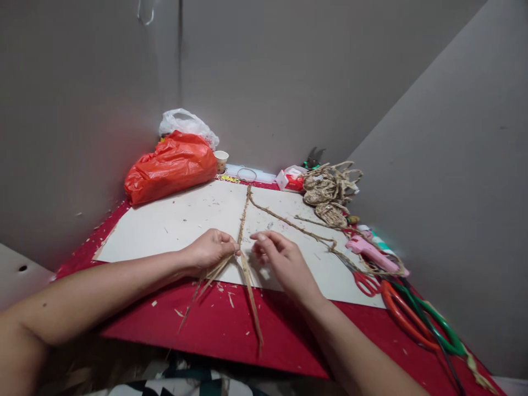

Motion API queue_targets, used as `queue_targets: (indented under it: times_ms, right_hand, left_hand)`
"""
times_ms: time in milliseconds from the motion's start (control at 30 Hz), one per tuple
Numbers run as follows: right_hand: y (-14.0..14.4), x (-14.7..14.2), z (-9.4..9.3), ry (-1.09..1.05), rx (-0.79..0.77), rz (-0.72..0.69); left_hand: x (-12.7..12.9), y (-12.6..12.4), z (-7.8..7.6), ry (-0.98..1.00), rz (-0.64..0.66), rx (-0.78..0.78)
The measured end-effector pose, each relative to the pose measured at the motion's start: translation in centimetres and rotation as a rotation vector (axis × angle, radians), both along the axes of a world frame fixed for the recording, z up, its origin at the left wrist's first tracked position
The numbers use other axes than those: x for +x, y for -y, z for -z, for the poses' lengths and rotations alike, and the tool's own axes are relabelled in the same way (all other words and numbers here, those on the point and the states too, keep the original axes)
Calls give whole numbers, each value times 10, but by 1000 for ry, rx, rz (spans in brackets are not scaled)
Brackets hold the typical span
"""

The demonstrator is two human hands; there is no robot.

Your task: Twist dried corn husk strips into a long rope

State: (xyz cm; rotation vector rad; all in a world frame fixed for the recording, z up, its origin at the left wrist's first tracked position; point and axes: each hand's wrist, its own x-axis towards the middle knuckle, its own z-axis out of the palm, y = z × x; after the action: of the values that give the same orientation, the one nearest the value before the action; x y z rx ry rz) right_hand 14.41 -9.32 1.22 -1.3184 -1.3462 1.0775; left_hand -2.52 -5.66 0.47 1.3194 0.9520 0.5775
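Red worktop (289, 330) bears a pale sheet (185, 220). Left hand (212, 247) pinches the braid (243, 215) low down; right hand (280, 256) loosely spread, apart. Braid, over sheet: judged light, pliable, rough. Loose strands (251, 297) may split; grip their junction.

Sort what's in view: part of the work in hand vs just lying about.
Part of the work:
- straw-coloured cord, pinched by the left hand
- loose strands at its near end
- right hand, beside it

Apparently just lying about:
- red bag
- paper cup
- pink tool
- red-handled scissors
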Motion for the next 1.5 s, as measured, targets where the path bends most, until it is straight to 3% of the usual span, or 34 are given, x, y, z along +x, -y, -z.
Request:
queue_targets:
  times_ms: [133,233,400,533,733,900,1167,1300,1400,1467,1500]
  right_hand:
    - [-4,-7,7,-240,-401,-339]
    - [-5,-8,10,-274,-528,-403]
    - [-10,-2,12,-174,-554,-457]
    - [-12,-1,12,-243,-571,-472]
    - [-9,-8,13,-273,-518,-313]
    - [-5,-14,16,-216,-416,-247]
    - [-2,-16,14,-346,-451,-280]
    - [-2,-15,12,-359,-466,-276]
    - [-3,-13,12,-406,-505,-288]
    - [-4,-10,12,-438,-513,-304]
    - [-5,-9,13,-454,-510,-310]
  left_hand:
    - [2,0,7,62,45,64]
    - [2,0,7,-3,34,108]
    - [-3,1,-2,-74,176,167]
    - [-7,-3,-4,-177,226,302]
    - [-9,-2,-12,-494,303,645]
    - [-9,17,-21,-830,278,846]
    - [-2,40,-7,-1089,408,1100]
    - [-1,54,-4,-1080,459,1257]
    - [-3,61,-10,-889,500,1304]
    - [-6,57,-17,-676,422,1266]
    - [-6,52,-20,-579,321,1228]
